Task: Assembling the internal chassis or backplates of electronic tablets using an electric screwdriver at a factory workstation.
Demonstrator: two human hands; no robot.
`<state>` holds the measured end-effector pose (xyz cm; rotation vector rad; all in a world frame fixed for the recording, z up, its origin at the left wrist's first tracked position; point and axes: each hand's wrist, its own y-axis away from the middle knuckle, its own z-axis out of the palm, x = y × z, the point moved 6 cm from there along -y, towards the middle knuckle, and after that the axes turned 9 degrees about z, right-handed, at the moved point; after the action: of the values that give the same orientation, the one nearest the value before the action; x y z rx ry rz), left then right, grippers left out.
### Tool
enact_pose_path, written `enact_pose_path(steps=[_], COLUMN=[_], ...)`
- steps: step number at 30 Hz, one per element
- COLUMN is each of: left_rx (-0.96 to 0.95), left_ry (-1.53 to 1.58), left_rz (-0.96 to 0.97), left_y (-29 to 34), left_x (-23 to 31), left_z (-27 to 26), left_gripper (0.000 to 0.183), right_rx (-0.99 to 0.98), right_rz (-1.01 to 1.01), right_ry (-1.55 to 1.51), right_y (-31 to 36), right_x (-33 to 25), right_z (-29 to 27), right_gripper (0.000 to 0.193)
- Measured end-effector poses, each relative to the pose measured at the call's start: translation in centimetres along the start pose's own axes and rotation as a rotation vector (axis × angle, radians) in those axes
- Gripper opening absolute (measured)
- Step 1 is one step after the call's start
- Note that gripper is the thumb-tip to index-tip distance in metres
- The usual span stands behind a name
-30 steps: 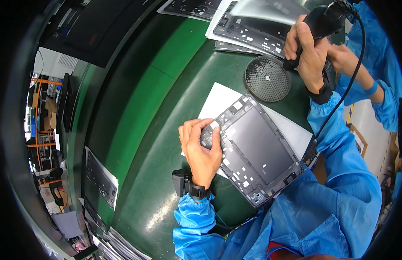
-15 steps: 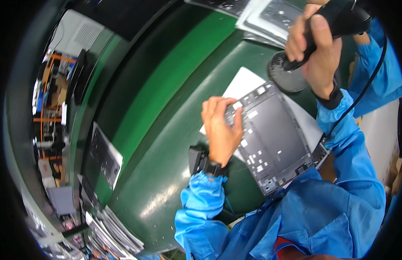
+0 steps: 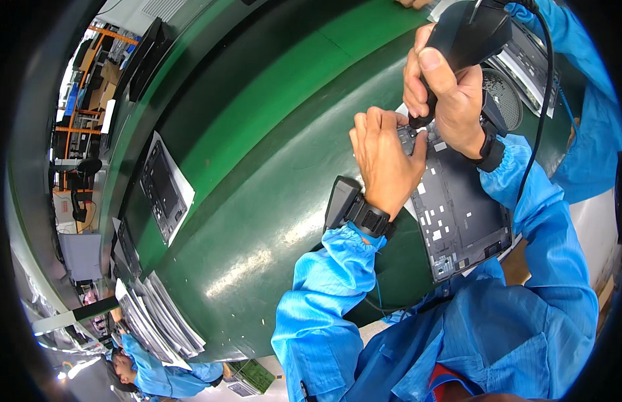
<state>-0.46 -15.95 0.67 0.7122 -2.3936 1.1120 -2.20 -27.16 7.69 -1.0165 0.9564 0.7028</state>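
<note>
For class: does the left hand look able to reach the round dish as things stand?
Probably not directly: the right hand, gripping a corded black tool, sits between the left hand and the round dish.

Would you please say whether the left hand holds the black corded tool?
No, the right hand holds the black corded tool, while the left hand is at the dark panel.

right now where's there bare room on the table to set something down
Mainly the wide stretch of green tabletop between the left hand and the sheet-backed panel at far left, with a stack of thin sheets at its lower left. Crowded at right: the dark panel, the black tool in the right hand, the round dish and stacked panels.
</note>
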Motion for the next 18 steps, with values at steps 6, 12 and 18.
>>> enact_pose_path(steps=[6, 12, 18], left_rx=[-0.016, -0.01, -0.007], left_ry=[0.002, 0.014, 0.007], left_rz=[-0.02, -0.019, -0.015], left_y=[-0.12, -0.07, -0.08], left_x=[-0.03, 0.04, 0.12], left_z=[-0.15, -0.07, -0.09], left_gripper=[0.036, 0.036, 0.036], right_rx=[0.013, 0.022, -0.026], right_rz=[-0.013, 0.0, -0.011], right_ry=[-0.041, -0.028, 0.039], right_y=[-0.06, 0.01, 0.1], right_x=[0.01, 0.22, 0.19], right_z=[0.32, -0.03, 0.12], right_gripper=[0.021, 0.021, 0.023])
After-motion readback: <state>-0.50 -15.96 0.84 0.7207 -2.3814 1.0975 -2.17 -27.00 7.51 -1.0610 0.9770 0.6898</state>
